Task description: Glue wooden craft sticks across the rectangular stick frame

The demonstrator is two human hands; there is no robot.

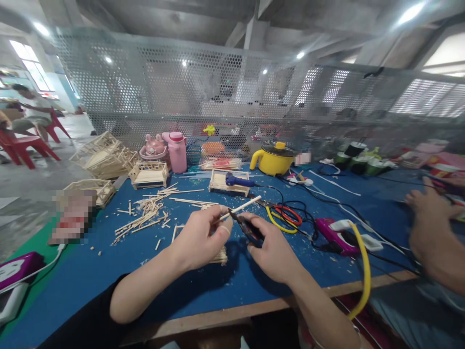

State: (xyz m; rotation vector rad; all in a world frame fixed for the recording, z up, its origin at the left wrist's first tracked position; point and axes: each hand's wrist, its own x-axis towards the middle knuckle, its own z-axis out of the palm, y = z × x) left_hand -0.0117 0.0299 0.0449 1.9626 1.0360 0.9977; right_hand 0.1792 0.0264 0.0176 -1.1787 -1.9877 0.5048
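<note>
Far to the left of the blue glue gun, a jumbled pile of wooden frames stands at the back edge of the blue counter. Nearer to the gun, on the same side, come a small wooden rack, a scatter of loose thin sticks and, at the back, a pink jug. In front of the gun and a little left is the left hand, its fingers pinched together on a pale wooden stick, which slants up to the right just in front of the gun. The gun itself lies across a small wooden tray. In front of it and to the right, the right hand has its fingers curled round dark-handled cutters; their tip meets the stick beside the left fingers, though how far the blades are closed I cannot tell. Right of the gun, a yellow pot stands behind and a magenta power strip lies in front. Far right of it is a co-worker's hand, blurred.
</note>
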